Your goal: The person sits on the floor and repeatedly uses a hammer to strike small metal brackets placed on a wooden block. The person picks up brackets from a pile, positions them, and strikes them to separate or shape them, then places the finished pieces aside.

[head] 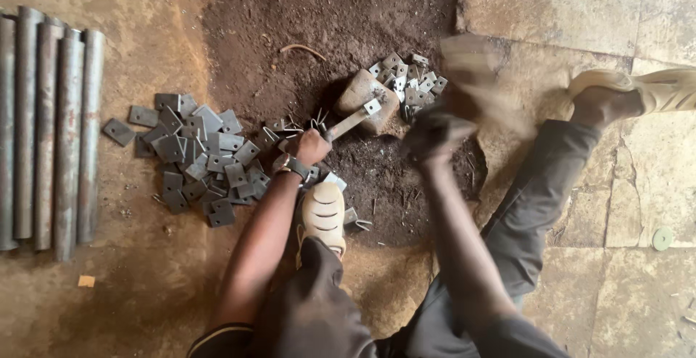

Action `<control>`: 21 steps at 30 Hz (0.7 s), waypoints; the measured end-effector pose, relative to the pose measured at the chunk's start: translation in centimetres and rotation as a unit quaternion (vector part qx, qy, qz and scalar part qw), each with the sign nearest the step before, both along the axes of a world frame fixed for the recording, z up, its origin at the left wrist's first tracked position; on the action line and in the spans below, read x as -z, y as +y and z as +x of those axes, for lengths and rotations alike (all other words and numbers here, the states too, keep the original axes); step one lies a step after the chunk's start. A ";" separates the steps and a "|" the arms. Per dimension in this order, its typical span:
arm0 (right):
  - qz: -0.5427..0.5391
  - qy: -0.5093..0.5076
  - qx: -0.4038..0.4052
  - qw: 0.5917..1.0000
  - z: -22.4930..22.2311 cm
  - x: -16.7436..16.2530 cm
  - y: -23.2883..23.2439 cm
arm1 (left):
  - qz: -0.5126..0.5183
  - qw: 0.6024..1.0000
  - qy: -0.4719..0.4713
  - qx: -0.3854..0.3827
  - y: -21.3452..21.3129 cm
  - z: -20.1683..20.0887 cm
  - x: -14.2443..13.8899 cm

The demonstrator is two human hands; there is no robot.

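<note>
The left hand (310, 146) had its fingers closed tight around a metal strip (353, 119), whose far end lay on a stone (362, 91) in the dirt. The right hand (435, 129) was blurred; its grip could not be told. Flat plates (196, 155) lay piled beside the left hand.

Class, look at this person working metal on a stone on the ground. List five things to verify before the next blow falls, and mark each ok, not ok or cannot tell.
1. Metal strip rests on the stone: ok.
2. Left hand grips the strip's near end, clear of the stone: ok.
3. Right hand has firm hold of its tool: cannot tell, motion blur.
4. Sandalled foot is away from the stone: ok, though close to the left hand.
5. Loose square plates clear of the stone: not ok, a pile lies against it.
</note>
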State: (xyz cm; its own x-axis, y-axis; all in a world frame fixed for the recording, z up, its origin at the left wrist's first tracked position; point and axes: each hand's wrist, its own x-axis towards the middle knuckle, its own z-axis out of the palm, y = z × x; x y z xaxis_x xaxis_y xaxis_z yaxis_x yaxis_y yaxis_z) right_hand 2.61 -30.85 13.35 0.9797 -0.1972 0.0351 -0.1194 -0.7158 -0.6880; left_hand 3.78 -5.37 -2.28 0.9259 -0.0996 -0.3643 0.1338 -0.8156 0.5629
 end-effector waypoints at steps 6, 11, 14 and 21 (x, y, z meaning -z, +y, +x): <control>0.097 0.186 0.022 0.977 -1.8 0.1 1.1 | 0.055 0.993 0.103 -0.004 0.1 0.2 -1.4; 0.049 -0.213 -0.112 0.969 0.3 -9.0 -1.2 | 0.060 0.991 0.118 0.005 -0.2 0.1 -2.0; 0.228 -0.302 -0.079 0.922 0.7 -8.8 -1.3 | 0.062 0.991 0.117 0.003 -0.2 -0.1 -1.6; -0.134 0.119 -0.068 0.981 -1.9 2.6 2.5 | 0.033 0.991 0.130 0.011 0.1 -0.2 -1.4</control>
State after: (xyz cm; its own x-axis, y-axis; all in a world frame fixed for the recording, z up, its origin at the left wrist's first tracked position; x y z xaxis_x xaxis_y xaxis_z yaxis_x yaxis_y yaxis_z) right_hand 0.66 -28.35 10.76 0.9833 -0.0782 -0.1644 -0.1436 -0.8882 -0.4364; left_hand 3.63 -5.29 -0.88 0.7979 -0.0879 -0.5964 0.2482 -0.8537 0.4579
